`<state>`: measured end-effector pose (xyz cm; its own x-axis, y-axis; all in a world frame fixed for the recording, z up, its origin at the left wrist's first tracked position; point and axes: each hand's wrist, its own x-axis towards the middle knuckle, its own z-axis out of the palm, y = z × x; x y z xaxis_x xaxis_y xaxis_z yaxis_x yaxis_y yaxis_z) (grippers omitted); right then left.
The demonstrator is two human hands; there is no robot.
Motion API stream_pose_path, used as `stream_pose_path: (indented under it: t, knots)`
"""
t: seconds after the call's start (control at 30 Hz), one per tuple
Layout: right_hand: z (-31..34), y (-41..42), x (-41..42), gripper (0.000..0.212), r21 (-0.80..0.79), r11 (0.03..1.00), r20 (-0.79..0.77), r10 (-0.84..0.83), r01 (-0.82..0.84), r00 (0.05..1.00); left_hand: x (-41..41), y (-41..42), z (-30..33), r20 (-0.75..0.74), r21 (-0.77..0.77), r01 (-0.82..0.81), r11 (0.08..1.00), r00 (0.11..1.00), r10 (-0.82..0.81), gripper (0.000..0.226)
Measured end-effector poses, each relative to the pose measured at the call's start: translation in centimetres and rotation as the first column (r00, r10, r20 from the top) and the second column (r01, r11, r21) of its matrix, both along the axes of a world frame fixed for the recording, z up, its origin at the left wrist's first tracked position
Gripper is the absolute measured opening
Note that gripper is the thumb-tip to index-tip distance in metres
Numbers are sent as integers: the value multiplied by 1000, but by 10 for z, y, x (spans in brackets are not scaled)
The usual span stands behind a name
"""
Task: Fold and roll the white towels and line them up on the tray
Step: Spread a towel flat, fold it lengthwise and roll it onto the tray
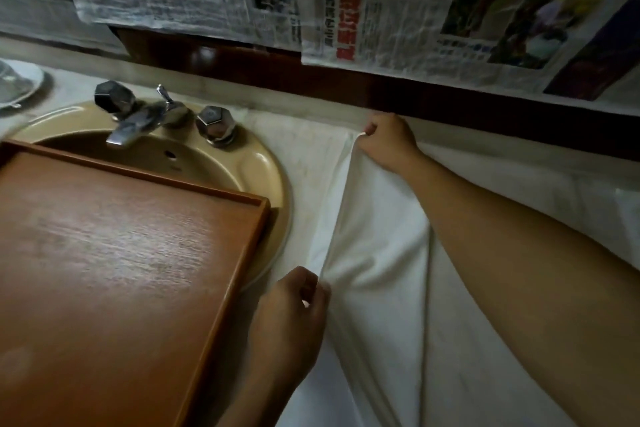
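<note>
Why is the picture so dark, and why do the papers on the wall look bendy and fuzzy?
Head view: the light is dim, so the far wall and corners go dark; the wide lens bows the newspapers and the counter edge; their print is smeared and unreadable. The tap shows small bright glints, the wooden tray a pale sheen. The white towel and both hands' grip look fairly sharp.

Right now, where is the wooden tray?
In the head view the wooden tray fills the lower left, lying over the front of the tan sink, just left of the left hand pinching the white towel.
</note>
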<state>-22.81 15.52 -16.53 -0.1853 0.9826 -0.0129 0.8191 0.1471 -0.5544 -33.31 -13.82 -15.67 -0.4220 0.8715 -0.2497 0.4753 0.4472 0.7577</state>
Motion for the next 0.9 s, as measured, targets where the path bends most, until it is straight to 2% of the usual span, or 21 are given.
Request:
stream_pose_path:
  t: [0.1, 0.17, 0.3, 0.4, 0.53, 0.6, 0.67, 0.77, 0.83, 0.9]
  knots:
    - [-13, 2, -10, 13, 46, 999, 131, 8, -15, 991, -11, 2, -4, -163, -37, 63, 997, 984, -69, 24]
    - [-22, 4, -12, 11, 40, 999, 184, 26, -34, 983, -17, 6, -9, -209, -79, 97, 992, 971, -112, 26]
    - [-12, 10, -15, 10, -13, 1000, 244, 7, -3, 970, -18, 10, -1, -211, -84, 154, 985, 963, -169, 24]
    - [11, 14, -19, 12, -39, 999, 263, 9, 2, 965, -18, 10, 13, -109, -15, 135, 991, 985, -136, 22]
    - [1, 15, -27, 14, -109, 994, 122, 7, 6, 993, -28, 13, 6, -43, -16, 65, 998, 997, -65, 19]
    - [-17, 10, -30, 17, -161, 986, -1, -42, 42, 999, -33, 14, -4, -46, -52, 34, 998, 998, -37, 21]
    - [-27, 5, -29, 20, -163, 983, -59, -91, 81, 994, -36, 12, -14, -26, -72, -15, 997, 1000, 13, 22]
    - [-28, 8, -26, 20, -189, 979, -179, -114, 80, 977, -35, 7, -21, 26, -35, -99, 994, 995, 100, 26]
    - [-22, 10, -26, 13, -230, 971, -276, -125, 61, 953, -33, 3, -21, 43, 9, -152, 988, 988, 152, 27]
    - [-18, 13, -26, 11, -273, 961, -304, -125, 39, 944, -30, 0, -19, 79, 33, -196, 980, 978, 193, 26]
